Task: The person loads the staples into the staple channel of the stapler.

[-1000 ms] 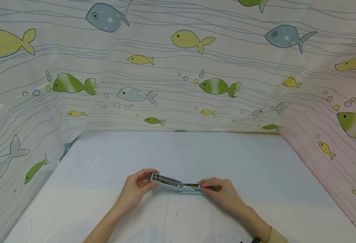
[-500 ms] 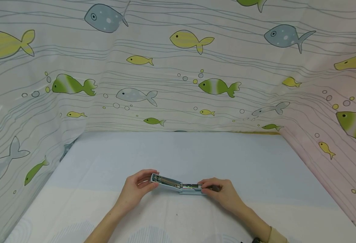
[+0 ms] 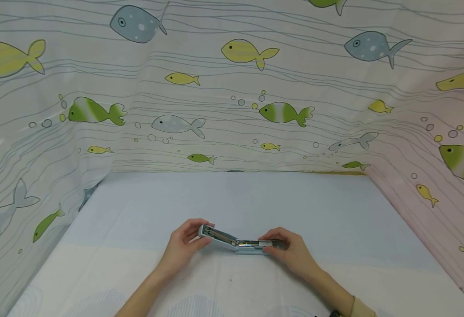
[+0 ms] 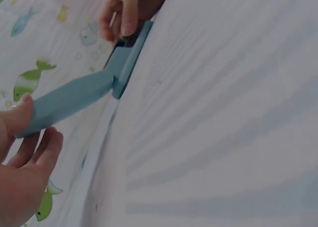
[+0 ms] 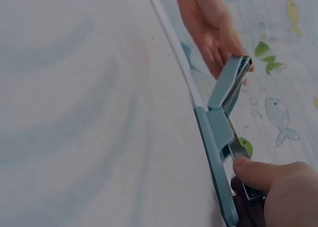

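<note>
A light blue stapler (image 3: 221, 241) lies unfolded on the table, its top cover swung back to the left and tilted up. My left hand (image 3: 181, 246) holds the raised end of that cover between thumb and fingers. In the left wrist view the cover (image 4: 72, 99) shows its smooth outer side. My right hand (image 3: 291, 250) pinches the metal staple magazine (image 5: 237, 146) near its front end, above the long base (image 5: 216, 165). A pale strip, perhaps staples, shows in the magazine near my right fingers. My right fingers hide part of the magazine's tip.
A pale cloth with blue patterns covers the table (image 3: 232, 198). Behind and on both sides stands a fish-print curtain (image 3: 216, 97). A small dark speck (image 3: 230, 280) lies on the cloth in front of the stapler.
My left hand has shifted slightly right and tipped the stapler's cover up more steeply. My right index finger has lifted a little, so more of the magazine shows.
</note>
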Demonstrator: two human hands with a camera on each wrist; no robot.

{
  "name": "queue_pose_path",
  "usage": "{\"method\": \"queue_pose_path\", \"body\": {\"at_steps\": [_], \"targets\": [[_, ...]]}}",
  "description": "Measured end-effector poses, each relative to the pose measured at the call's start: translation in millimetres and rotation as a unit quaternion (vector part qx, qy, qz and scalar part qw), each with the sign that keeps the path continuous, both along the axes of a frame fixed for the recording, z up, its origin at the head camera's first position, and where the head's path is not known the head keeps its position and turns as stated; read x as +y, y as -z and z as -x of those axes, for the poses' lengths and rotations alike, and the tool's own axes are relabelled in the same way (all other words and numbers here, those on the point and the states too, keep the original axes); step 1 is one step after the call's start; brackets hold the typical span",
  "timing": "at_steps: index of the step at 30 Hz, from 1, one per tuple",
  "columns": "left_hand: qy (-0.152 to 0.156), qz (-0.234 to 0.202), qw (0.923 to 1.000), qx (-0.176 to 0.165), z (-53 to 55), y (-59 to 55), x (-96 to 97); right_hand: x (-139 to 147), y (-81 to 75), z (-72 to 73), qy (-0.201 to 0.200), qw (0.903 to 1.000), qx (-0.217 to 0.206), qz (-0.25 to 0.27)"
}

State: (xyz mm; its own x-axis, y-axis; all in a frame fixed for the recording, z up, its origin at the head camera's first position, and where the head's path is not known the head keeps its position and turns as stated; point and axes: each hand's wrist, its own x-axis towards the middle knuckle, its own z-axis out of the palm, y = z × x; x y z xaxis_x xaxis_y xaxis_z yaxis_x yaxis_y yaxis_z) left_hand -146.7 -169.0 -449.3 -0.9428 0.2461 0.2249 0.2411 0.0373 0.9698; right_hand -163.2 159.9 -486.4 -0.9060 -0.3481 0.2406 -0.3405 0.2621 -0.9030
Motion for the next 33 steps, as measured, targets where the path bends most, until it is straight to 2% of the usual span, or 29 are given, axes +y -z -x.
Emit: {"method": "queue_pose_path", "body": {"at_steps": [3,6,12,18,23,33], "targets": [[0.014,-0.031,0.9994,-0.009,0.2,0.6,7.2,0,-0.2,-0.2,0.004,1.0000,-0.002,0.000],[0.011,-0.054,0.9982,-0.022,0.2,0.2,13.9,0,-1.2,-0.5,0.005,1.0000,-0.005,0.002],[-0.024,-0.075,0.9953,-0.056,-0.1,-1.4,25.2,-1,-3.5,-1.3,0.007,0.9999,-0.008,0.005],[-0.056,-0.123,0.9868,-0.088,0.8,1.7,36.7,-3,-1.9,-1.2,0.014,0.9999,-0.005,0.007],[-0.064,-0.157,0.9818,-0.086,2.2,4.5,44.9,-3,-2.2,-1.8,0.025,0.9996,-0.012,-0.002],[-0.079,-0.152,0.9815,-0.086,2.5,3.5,59.0,-4,-2.9,-4.7,0.040,0.9991,-0.009,-0.008]]}}
